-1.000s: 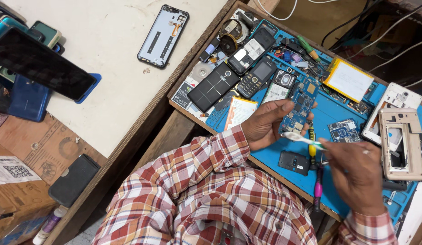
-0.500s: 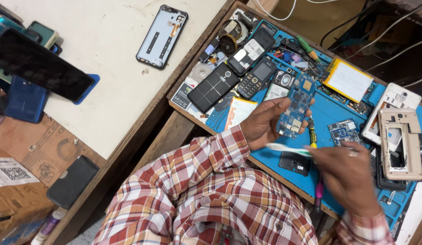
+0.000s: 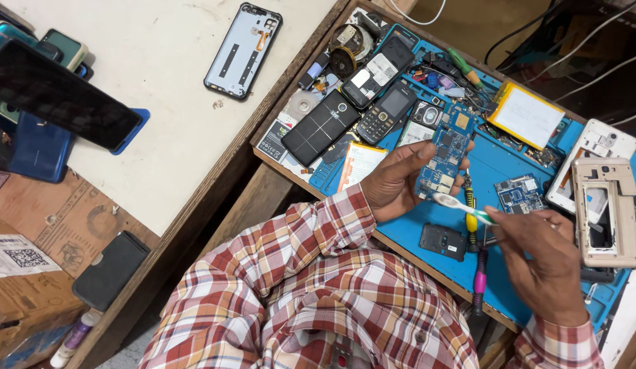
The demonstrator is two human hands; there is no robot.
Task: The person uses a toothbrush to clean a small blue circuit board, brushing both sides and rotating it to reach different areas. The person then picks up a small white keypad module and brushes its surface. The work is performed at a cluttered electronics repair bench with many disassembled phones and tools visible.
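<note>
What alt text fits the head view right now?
A left hand holds a blue circuit board over a blue work mat while the right hand touches a white toothbrush to it; phones and parts lie around.

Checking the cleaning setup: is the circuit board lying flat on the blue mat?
No, the left hand holds the circuit board up above the blue mat, beside the toothbrush in the right hand.
</note>
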